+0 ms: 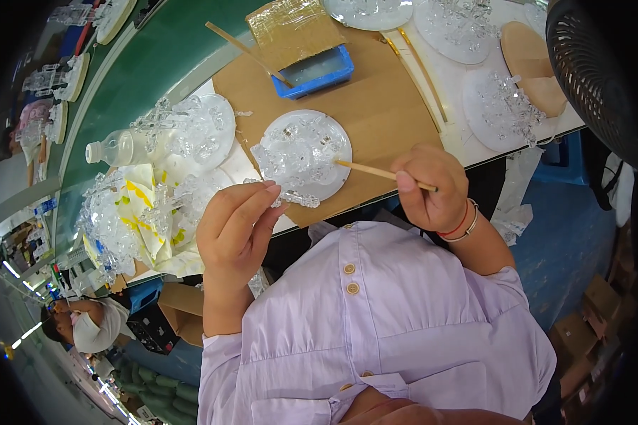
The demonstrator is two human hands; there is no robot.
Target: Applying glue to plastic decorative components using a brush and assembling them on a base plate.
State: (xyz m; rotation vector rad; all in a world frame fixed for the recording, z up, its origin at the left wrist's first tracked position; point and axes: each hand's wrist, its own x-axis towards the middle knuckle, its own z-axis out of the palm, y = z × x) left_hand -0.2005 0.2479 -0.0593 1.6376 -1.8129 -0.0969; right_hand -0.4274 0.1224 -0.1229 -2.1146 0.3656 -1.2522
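My right hand (432,190) grips a thin wooden stick (383,172) near its rear end. The stick's tip meets a round white disc (338,134) bearing a heap of clear plastic parts (298,152). At the disc's near left edge, my left hand (237,228) pinches a clear plastic piece (301,200) between thumb and fingers; part of it is hidden behind the fingertips. Behind the disc, a blue tray (324,83) holds a cloudy, pale content. A second flat wooden stick (244,51) leans into that tray from its left.
Brown cardboard (390,92) lies under the disc. More clear-part discs (493,110) stand right and far. A clear bottle (113,147) lies left, beside yellow-marked wrapping (145,205). A black fan (595,78) rises far right. Another person (96,326) is at lower left.
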